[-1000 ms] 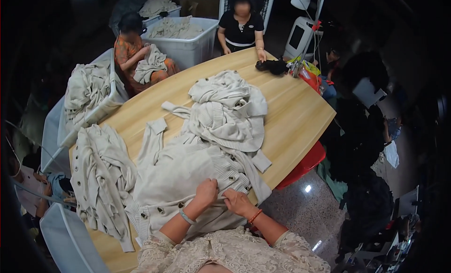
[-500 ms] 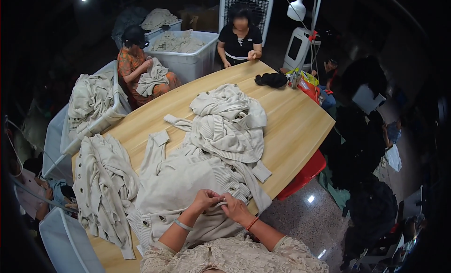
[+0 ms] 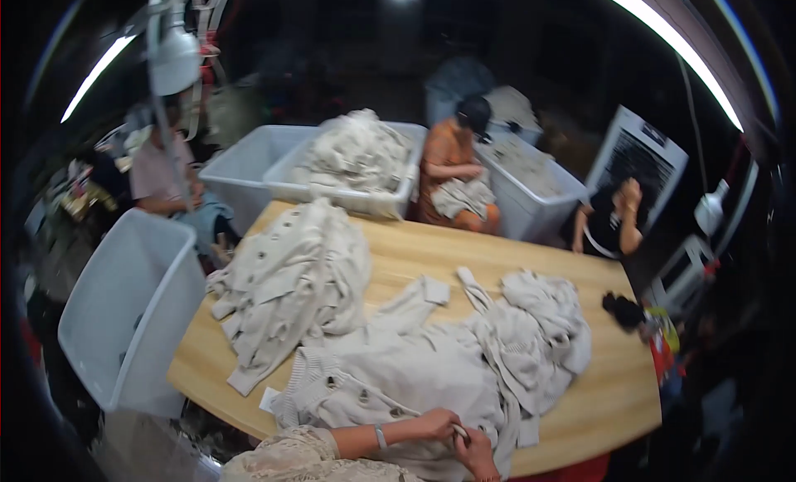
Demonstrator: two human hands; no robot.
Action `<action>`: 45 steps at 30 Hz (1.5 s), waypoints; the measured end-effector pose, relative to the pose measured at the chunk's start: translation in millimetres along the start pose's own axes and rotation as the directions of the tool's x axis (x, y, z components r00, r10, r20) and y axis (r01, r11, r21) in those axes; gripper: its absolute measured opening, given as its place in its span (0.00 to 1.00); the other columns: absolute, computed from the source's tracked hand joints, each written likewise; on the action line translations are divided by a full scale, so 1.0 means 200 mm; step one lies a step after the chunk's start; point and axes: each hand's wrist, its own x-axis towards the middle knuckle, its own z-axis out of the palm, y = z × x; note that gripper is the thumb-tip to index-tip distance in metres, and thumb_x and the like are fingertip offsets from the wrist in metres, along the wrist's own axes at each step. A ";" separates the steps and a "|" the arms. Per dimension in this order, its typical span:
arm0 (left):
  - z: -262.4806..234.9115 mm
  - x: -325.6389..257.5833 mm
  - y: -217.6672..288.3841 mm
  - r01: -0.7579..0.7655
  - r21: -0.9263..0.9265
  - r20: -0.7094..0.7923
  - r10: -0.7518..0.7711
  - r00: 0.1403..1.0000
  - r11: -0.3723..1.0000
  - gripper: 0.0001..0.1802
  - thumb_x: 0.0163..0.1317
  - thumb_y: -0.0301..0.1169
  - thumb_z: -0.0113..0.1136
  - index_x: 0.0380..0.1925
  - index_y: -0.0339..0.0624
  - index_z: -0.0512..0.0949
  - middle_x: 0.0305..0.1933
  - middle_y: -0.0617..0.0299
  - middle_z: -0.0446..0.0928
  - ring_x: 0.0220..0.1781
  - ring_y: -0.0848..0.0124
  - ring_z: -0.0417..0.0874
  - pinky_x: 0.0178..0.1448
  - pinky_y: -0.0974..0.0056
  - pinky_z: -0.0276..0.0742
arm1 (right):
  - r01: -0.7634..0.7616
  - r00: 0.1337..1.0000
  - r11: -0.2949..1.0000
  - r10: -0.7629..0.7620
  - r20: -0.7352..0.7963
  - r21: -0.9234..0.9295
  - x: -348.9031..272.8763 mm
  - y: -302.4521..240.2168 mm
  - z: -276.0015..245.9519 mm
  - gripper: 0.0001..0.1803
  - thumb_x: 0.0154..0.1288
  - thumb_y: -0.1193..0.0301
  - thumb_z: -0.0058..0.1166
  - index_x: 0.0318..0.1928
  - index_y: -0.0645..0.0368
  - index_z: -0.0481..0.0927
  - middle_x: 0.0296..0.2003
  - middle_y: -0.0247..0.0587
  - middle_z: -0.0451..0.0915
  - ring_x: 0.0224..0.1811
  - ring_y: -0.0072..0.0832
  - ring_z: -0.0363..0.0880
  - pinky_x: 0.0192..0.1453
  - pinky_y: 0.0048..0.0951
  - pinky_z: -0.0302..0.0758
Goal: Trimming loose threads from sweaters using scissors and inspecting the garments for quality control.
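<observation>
Both hands (image 3: 458, 436) pinch cream cardigan (image 3: 398, 374) near table (image 3: 613, 399) edge.

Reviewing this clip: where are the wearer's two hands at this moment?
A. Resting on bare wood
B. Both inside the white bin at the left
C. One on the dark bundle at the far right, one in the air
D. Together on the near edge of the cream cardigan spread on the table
D: the left hand and right hand meet on the near hem of the cream cardigan lying on the wooden table, apparently pinching its fabric.
</observation>
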 end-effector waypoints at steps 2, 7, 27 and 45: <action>-0.06 -0.05 0.01 0.009 -0.050 -0.089 -0.014 0.996 0.999 0.13 0.52 0.34 0.55 0.35 0.42 0.83 0.34 0.47 0.81 0.38 0.48 0.82 0.43 0.52 0.77 | 0.034 0.998 0.999 -0.033 0.053 -0.014 0.06 0.01 -0.02 0.13 0.58 0.70 0.56 0.45 0.55 0.82 0.33 0.52 0.81 0.37 0.46 0.80 0.40 0.41 0.76; -0.14 -0.05 0.02 0.088 -0.203 0.010 -0.088 0.996 0.975 0.10 0.58 0.32 0.57 0.36 0.41 0.83 0.30 0.49 0.81 0.31 0.57 0.82 0.37 0.59 0.76 | 0.082 0.996 0.996 -0.084 0.040 0.037 0.06 0.05 -0.02 0.14 0.59 0.75 0.52 0.46 0.60 0.80 0.37 0.53 0.81 0.40 0.49 0.80 0.45 0.41 0.76; -0.13 -0.01 0.18 0.142 0.151 -0.083 -0.130 0.988 0.978 0.10 0.52 0.33 0.67 0.29 0.41 0.78 0.31 0.52 0.78 0.35 0.54 0.79 0.38 0.53 0.73 | -0.251 0.968 0.954 0.252 -0.014 -0.164 -0.23 0.09 -0.20 0.10 0.61 0.64 0.56 0.36 0.58 0.77 0.34 0.46 0.80 0.39 0.48 0.79 0.42 0.48 0.74; 0.28 0.31 0.20 -0.032 0.247 0.141 -0.003 0.990 0.968 0.11 0.47 0.27 0.61 0.33 0.38 0.76 0.33 0.49 0.78 0.40 0.51 0.81 0.44 0.52 0.76 | -0.159 0.958 0.987 0.154 -0.241 -0.002 -0.33 0.12 -0.08 0.09 0.58 0.74 0.54 0.40 0.60 0.74 0.38 0.50 0.75 0.41 0.52 0.76 0.43 0.46 0.73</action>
